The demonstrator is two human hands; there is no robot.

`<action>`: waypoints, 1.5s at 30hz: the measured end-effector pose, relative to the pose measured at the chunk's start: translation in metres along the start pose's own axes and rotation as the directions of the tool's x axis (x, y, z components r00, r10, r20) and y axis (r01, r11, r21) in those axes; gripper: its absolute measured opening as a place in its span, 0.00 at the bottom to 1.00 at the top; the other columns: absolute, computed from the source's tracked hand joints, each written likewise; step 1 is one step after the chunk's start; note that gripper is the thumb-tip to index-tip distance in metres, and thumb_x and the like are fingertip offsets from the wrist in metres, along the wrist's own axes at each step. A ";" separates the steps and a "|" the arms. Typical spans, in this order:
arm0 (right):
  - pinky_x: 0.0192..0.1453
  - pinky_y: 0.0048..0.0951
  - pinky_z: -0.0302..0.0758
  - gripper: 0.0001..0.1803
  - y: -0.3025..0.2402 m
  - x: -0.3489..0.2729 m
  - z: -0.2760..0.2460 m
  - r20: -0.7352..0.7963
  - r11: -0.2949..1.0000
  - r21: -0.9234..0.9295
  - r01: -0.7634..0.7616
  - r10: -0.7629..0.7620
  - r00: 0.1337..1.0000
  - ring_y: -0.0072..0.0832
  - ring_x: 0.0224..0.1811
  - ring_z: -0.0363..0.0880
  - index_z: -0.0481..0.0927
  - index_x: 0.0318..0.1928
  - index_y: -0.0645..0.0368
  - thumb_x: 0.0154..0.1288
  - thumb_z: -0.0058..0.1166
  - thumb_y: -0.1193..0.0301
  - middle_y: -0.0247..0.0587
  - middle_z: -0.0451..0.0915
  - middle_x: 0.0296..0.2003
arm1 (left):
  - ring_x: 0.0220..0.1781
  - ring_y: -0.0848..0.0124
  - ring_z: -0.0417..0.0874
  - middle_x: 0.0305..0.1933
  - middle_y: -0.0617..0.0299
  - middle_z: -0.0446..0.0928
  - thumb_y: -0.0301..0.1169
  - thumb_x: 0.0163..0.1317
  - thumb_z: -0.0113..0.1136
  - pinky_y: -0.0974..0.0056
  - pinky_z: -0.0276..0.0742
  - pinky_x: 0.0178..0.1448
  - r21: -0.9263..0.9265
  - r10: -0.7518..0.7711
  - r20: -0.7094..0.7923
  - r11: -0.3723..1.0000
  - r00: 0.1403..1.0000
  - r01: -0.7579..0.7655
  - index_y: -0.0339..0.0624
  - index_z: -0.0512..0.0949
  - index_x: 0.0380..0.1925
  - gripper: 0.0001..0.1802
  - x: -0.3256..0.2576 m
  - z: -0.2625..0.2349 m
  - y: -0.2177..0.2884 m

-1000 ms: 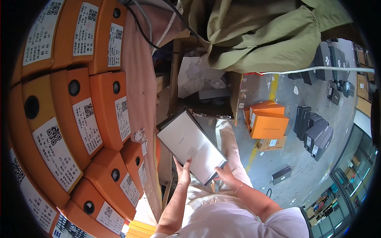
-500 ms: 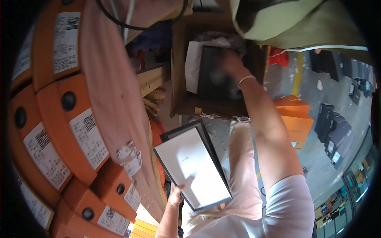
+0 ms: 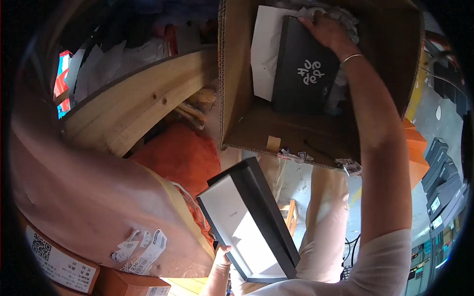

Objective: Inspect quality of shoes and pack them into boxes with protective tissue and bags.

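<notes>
My left hand (image 3: 222, 259) grips the lower left edge of an empty shoe box part (image 3: 242, 224), black outside and white inside, held tilted with its hollow side up. I cannot tell whether it is one tray or a tray with a lid against it. Up ahead, my right hand (image 3: 330, 33) reaches into a large brown carton (image 3: 232, 98), its fingers bent over the top edge of a flat black shoe box piece (image 3: 306, 89) with white lettering. That piece leans beside a white sheet of card (image 3: 265, 54). Crumpled whitish paper (image 3: 345, 22) lies behind the hand.
A wooden beam (image 3: 143, 98) runs left of the carton, above a red-orange bag (image 3: 177, 153). A pink-brown covered surface (image 3: 89, 197) with torn labels fills the left. Orange boxes (image 3: 59, 256) are at lower left. Black boxes (image 3: 442, 182) stand on the floor at right.
The view has swung left and closer to the carton. My right hand, blurred over the black piece before, is now at its top edge. The part in my left hand has tilted, showing more black side.
</notes>
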State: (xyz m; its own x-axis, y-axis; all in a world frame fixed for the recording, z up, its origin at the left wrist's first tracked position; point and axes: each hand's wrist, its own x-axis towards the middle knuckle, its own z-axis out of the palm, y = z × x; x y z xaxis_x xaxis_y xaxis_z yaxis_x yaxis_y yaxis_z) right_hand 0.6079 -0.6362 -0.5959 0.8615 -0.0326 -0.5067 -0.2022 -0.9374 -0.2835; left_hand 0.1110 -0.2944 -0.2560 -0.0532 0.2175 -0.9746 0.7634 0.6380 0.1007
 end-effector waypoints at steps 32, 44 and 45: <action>0.22 0.33 0.68 0.20 -0.020 -0.415 -0.194 -0.259 0.446 0.730 0.518 -0.522 0.813 0.35 0.21 0.74 0.72 0.22 0.54 0.39 0.74 0.63 0.37 0.73 0.21 | 0.60 0.56 0.72 0.62 0.48 0.67 0.35 0.56 0.63 0.52 0.70 0.62 0.136 0.468 -0.048 0.878 0.882 -0.458 0.37 0.58 0.65 0.39 -0.008 0.068 0.049; 0.38 0.32 0.76 0.16 -0.025 -0.532 -0.129 0.204 0.561 0.701 0.440 -0.749 0.630 0.34 0.36 0.77 0.77 0.38 0.56 0.44 0.57 0.70 0.36 0.76 0.32 | 0.70 0.55 0.61 0.69 0.43 0.60 0.53 0.57 0.61 0.59 0.54 0.73 0.903 0.901 0.015 0.174 0.433 -0.393 0.29 0.59 0.65 0.46 0.066 0.115 0.172; 0.38 0.32 0.76 0.15 -0.025 -0.534 -0.122 0.236 0.580 0.681 0.448 -0.752 0.616 0.33 0.36 0.77 0.77 0.39 0.56 0.45 0.56 0.72 0.36 0.76 0.32 | 0.71 0.56 0.60 0.69 0.44 0.60 0.55 0.57 0.60 0.59 0.52 0.73 0.911 0.888 -0.017 0.203 0.460 -0.359 0.29 0.60 0.65 0.47 0.073 0.122 0.180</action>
State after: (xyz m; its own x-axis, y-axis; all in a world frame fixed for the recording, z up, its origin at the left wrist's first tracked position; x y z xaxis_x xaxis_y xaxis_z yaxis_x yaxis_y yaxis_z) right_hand 0.2098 -0.6374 -0.2190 0.5728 0.7665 -0.2906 -0.0486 -0.3221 -0.9454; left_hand 0.3229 -0.2538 -0.3332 0.6425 0.6787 -0.3559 0.7607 -0.6211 0.1887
